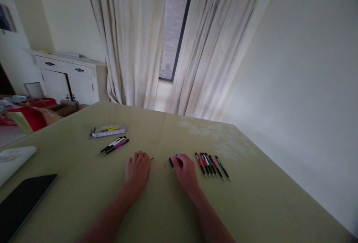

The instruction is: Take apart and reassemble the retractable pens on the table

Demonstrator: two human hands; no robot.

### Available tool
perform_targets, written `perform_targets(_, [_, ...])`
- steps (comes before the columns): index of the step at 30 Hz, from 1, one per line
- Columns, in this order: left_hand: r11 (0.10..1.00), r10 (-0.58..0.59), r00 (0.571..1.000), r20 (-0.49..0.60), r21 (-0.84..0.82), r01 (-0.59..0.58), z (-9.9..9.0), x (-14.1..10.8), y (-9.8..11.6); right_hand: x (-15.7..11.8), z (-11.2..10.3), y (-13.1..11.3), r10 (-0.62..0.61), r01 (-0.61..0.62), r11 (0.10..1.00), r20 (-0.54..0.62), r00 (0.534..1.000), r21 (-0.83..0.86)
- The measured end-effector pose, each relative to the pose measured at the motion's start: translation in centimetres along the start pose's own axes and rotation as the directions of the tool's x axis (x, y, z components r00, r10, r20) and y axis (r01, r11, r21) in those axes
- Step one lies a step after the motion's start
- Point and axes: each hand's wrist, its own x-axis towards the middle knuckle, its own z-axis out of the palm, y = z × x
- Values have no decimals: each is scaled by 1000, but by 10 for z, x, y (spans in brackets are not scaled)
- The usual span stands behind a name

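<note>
Near the middle of the table, my left hand (138, 169) rests with its fingers curled down, and a thin dark rod with a pale tip (153, 158) sticks out beside it. My right hand (185, 170) has thumb and fingers pinched round a black pen part (171, 163), with a small blue spot at the fingertips. Several pens with red, green and black barrels (212, 166) lie side by side just right of my right hand. To the left and farther back, a few black, white and purple pens (114, 146) lie by an open pen box (108, 131).
The pale green table (156, 213) reaches toward the curtains (137, 41). A black tablet (26, 202) and a white flat object (15, 160) lie at the left edge. Red bags (33, 116) and a white cabinet (68, 75) stand beyond the table.
</note>
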Motion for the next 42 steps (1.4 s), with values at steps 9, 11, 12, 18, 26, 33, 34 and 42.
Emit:
perform_targets(9, [655, 256, 964, -76, -720, -231, 14, 17, 12, 1, -2, -8, 105, -129, 956, 103, 989, 263])
perform_targets(11, [552, 279, 956, -94, -799, -240, 18, 16, 15, 3, -4, -11, 126, -167, 920, 135, 983, 356])
perform_targets(12, [543, 278, 956, -91, -806, -235, 19, 15, 16, 4, -4, -12, 136, -178, 905, 134, 982, 385])
perform_targets(18, [668, 380, 910, -165, -632, -393, 29, 15, 13, 9, -3, 1, 266, -209, 858, -58, 962, 468])
perform_targets(26, [796, 423, 905, -50, -457, -397, 37, 15, 15, 13, -3, 12, 311, -217, 798, -76, 947, 562])
perform_targets(33, [768, 274, 958, -83, -581, -270, 34, 20, 7, 13, -3, 15, 318, -218, 769, -63, 946, 601])
perform_targets(34, [724, 234, 968, -93, -648, -237, 34, 21, 6, 13, -3, 16, 328, -222, 755, -61, 943, 617])
perform_targets(42, [354, 128, 991, -23, -933, -68, 36, 28, 7, 12, -4, 16, 412, -291, 644, 0, 911, 707])
